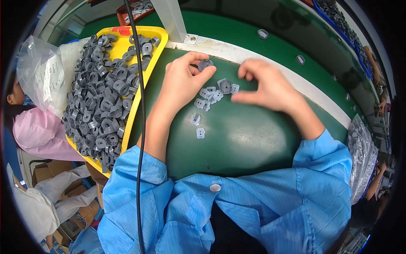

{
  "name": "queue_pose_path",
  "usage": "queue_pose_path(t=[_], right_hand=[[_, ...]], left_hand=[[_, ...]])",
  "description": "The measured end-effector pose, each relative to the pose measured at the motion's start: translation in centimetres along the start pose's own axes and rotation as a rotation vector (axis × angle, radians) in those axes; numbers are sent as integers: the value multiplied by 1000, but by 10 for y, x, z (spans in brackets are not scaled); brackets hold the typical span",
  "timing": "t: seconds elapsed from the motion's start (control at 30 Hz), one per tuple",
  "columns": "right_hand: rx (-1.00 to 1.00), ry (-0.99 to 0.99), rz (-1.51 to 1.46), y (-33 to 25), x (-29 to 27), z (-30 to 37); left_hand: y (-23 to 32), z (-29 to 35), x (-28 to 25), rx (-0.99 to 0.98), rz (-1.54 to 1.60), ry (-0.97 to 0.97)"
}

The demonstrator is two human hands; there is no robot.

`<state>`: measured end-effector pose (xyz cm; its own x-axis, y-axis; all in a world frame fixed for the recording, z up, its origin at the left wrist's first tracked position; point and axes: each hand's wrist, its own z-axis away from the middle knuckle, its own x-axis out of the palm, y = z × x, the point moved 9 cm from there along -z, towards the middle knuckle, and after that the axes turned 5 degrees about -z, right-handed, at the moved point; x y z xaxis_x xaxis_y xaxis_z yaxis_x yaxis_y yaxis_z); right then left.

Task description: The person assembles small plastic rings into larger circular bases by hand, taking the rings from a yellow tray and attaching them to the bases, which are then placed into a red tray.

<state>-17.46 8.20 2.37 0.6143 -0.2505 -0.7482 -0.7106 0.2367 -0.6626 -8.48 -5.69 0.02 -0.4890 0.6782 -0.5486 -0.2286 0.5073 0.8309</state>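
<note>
centrally, the left hand [183, 77] pinches a grey part [205, 64] near the white edge strip [230, 51], the right hand [266, 86], thumb and fingers parted, beside pale plates [217, 96], bare green tabletop [243, 135] nearer the body.

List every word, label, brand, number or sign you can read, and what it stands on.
White label on the clear plastic bag: small print, not copied here, mostly too small to read.
Red label on the yellow tray: any marking too small to read.
Grey piece in the left hand: no readable text.
</note>
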Motion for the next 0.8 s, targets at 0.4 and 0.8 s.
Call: queue_pose_path(t=[0.4,0.8], right_hand=[[-55,352,175,3,-12,-4],[117,264,-916,18,14,-34]], left_hand=[[19,11,6,116,97,17],[34,13,-2,253,-67,293]])
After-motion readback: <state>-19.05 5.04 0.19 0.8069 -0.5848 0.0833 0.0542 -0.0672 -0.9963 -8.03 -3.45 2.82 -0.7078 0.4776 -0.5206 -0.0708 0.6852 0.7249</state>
